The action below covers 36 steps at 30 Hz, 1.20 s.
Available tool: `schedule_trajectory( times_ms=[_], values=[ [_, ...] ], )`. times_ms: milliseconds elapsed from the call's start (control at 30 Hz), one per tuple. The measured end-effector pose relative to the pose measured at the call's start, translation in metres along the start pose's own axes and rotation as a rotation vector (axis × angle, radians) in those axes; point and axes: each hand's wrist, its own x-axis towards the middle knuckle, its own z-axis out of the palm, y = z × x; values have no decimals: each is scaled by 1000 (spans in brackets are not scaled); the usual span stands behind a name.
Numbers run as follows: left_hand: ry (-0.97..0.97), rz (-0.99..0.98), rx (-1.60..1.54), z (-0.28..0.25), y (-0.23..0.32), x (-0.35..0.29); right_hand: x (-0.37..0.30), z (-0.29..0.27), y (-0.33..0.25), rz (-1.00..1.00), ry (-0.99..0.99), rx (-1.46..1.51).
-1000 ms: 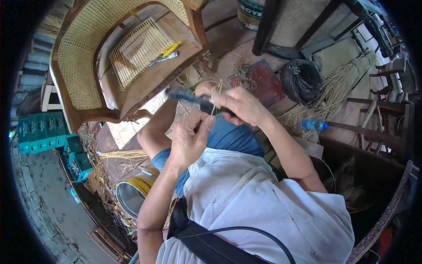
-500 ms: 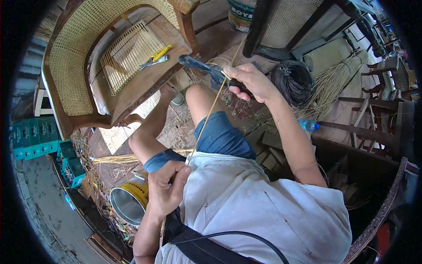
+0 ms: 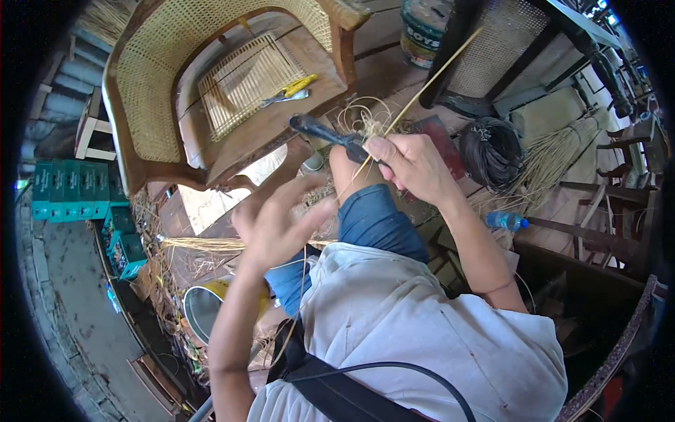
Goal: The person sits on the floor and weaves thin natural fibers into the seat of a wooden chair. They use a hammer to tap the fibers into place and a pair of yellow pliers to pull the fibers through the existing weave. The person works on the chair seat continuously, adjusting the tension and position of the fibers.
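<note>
My right hand (image 3: 415, 165) is closed on the black handle of a dark knife-like tool (image 3: 316, 129), whose broad end points left. Under its thumb runs a thin tan cane strip (image 3: 439, 72), slanting from upper right down toward my lap. Pale curled shavings (image 3: 371, 125) bunch beside the thumb. My left hand (image 3: 278, 221), blurred by motion, is raised over my lap with fingers spread, and I see nothing held in it. A thin strand (image 3: 304, 288) hangs near my shirt, below the left hand.
A wooden armchair (image 3: 193, 158) with woven cane stands ahead, yellow-handled pliers (image 3: 292, 88) on its seat. A yellow can (image 3: 264, 299) stands left of my leg. At right are a black coil (image 3: 490, 155), cane bundles (image 3: 562, 151) and a water bottle (image 3: 506, 221). Teal crates (image 3: 74, 190) stack far left.
My left hand has let go of the cane strip's lower part, risen and opened. The strip now extends further up and right past my right hand. The view has shifted left.
</note>
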Motion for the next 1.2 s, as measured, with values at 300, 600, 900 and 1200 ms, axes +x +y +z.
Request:
schedule_trajectory(
  times_ms=[300,600,900,1200],
  values=[
    [34,-135,-405,57,9,24,-8,19,8,-24,-64,81],
    [172,-22,-40,64,15,22,-7,23,18,96,-126,264],
    [92,46,4,55,28,23,0,4,23,283,-156,407],
    [86,143,61,26,43,-32,20,-67,49,263,-14,629]
  ],
)
